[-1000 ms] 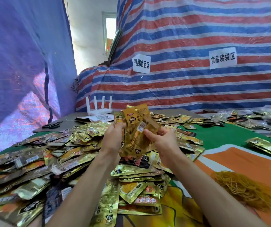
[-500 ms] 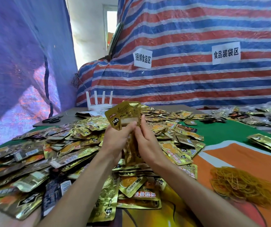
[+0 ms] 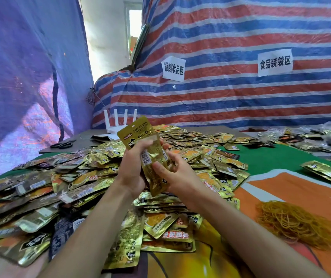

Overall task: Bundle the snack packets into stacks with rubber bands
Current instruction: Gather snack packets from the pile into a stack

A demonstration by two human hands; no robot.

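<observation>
Left hand and right hand grip packets (gold) — upright.

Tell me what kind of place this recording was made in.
Probably a makeshift food-packing workroom: striped tarpaulin walls with paper zone signs, heaps of snack packets, and a pile of rubber bands.

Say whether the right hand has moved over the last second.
Yes. The right hand has shifted left, closer to the line of the white router behind, and grips the packets.
</observation>
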